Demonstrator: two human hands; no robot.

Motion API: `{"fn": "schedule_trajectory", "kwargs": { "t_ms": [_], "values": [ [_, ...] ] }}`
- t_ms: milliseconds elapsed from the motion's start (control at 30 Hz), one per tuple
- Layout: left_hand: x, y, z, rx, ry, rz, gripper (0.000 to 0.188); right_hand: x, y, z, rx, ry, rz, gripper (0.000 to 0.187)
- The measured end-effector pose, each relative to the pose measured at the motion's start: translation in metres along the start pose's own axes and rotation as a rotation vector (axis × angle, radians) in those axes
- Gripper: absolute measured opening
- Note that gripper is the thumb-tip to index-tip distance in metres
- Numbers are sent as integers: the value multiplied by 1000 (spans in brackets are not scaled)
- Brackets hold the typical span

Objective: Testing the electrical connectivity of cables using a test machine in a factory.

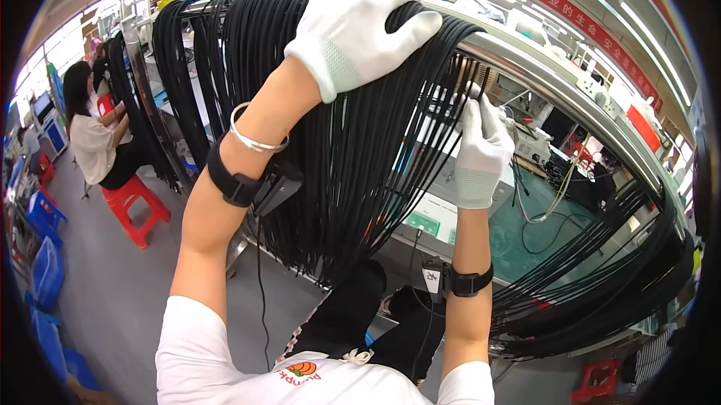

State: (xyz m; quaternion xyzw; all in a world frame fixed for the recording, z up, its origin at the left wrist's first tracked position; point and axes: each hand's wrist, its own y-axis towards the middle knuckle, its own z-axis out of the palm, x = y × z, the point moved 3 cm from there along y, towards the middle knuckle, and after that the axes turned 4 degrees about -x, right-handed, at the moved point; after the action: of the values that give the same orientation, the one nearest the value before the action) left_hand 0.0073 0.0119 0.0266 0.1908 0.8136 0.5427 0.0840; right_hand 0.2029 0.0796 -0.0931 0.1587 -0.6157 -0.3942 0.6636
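A thick bundle of black cables (338, 157) hangs doubled over a metal rail (526, 74) in front of me. On top of the bundle rests my left hand (357, 33), in a white knit glove, thumb and fingers apart. Lower, at the bundle's right edge, is my right hand (482, 146), gloved alike. Its fingers are raised and pinched together at a thin black cable (455, 119) of the hanging strands; the exact grip is partly hidden. Both forearms carry black straps with small devices.
More black cables (176, 67) hang on the rail to the left, and another large bunch (601, 285) droops at the right. Behind the rail is a bench with a green mat (556, 217). A person (94, 127) sits on a red stool (135, 206) at the left, near blue bins (46, 273).
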Motion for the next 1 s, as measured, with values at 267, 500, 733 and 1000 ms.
{"fn": "schedule_trajectory", "kwargs": {
  "t_ms": [267, 500, 733, 1000],
  "values": [
    [-52, -103, 5, -410, -506, 259, 54, 18, 8, -80, -200, 494, 203, 34],
    [-138, -274, 101, 307, -1042, -268, 57, -29, -121, -71, 338, 123, 245, 56],
    [-157, -450, 153, 715, -1858, -2278, 62, -86, -224, -117, 278, 280, 904, 27],
    [-152, -478, 215, 450, -1708, -2363, 29, -40, -275, -150, 1014, 149, 800, 23]
  ]
}}
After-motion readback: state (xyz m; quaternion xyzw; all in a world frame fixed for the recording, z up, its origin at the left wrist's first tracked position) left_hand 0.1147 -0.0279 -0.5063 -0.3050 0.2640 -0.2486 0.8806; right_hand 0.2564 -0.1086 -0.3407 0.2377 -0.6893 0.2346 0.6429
